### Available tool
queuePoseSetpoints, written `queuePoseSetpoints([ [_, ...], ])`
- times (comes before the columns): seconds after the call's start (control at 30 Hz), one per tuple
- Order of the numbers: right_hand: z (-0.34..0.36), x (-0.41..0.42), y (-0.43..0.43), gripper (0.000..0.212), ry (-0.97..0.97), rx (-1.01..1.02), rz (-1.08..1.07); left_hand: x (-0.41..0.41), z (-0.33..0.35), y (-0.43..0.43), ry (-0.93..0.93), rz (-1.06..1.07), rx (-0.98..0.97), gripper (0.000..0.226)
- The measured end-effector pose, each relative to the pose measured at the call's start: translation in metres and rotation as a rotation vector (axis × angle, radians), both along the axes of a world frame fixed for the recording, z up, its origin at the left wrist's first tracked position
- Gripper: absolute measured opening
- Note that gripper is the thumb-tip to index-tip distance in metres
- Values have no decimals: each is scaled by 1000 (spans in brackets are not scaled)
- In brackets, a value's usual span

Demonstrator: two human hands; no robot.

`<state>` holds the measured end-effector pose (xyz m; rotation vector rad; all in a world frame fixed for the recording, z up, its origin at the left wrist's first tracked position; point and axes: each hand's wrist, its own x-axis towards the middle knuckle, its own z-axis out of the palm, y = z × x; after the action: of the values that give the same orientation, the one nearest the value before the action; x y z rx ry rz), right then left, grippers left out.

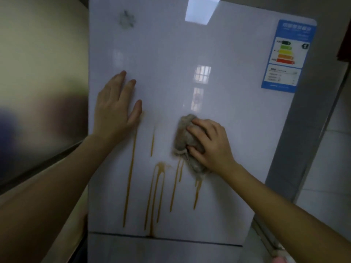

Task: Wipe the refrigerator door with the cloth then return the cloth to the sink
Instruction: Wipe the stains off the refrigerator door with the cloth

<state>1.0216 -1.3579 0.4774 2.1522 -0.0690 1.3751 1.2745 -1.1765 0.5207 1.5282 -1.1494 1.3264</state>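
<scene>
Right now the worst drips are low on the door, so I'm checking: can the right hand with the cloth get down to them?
Probably yes. The right hand presses the cloth flat on the refrigerator door, and the drips run just below with nothing between.

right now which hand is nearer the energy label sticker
Right. The right hand presses the cloth mid-door, below-left of the energy label sticker; the left hand lies flat near the door's far edge.

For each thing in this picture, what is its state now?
refrigerator door: shut, glossy
brown drips: running down, not yet wiped
cloth: bunched, pressed on door
right hand: gripping cloth
left hand: flat on door, open
energy label: stuck on
</scene>
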Motion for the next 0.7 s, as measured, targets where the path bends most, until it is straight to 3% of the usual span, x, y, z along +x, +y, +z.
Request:
queuePoseSetpoints([
  [0.13, -31, 24, 15, 42, 283, -177, 58, 17, -40, 16, -16, 76, 37, 52],
  [0.23, -36, 35, 21, 37, 365, -257, 84, 23, -71, 20, -51, 46, 65, 53],
  [0.4, 7, 59, 31, 44, 214, -204, 38, 37, -125, 21, -44, 34, 147, 54],
  [0.57, 56, 83, 52, 54, -37, 8, 19, 42, -142, 22, -25, 11, 174, 53],
  [0.7, 36, 97, 60, 55, 31, -17, 23, 44, -145, 25, -19, -6, 152, 52],
])
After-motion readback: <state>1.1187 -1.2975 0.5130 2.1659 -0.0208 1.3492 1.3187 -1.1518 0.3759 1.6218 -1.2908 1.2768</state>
